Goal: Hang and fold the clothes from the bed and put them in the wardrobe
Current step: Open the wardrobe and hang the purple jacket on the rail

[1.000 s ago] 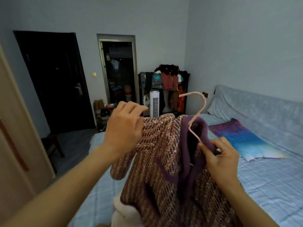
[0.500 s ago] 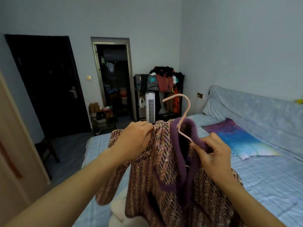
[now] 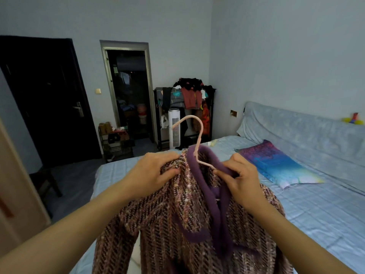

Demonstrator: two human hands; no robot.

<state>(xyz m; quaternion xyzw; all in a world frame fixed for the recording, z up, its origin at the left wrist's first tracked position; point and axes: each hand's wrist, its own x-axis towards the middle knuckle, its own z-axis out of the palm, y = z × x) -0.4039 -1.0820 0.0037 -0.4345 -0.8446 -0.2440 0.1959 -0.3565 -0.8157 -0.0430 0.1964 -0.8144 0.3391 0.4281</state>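
Hanger stands upright at frame centre, inside the cardigan neck; my left hand pinches the knit shoulder just left, right hand clutches the purple collar.

A person held a knitted pink-and-brown cardigan with purple trim over a bed. The left hand gripped its shoulder; the right hand pinched the purple collar. A pink hanger hook rose from the neckline. A colourful pillow lay near the bed's head.
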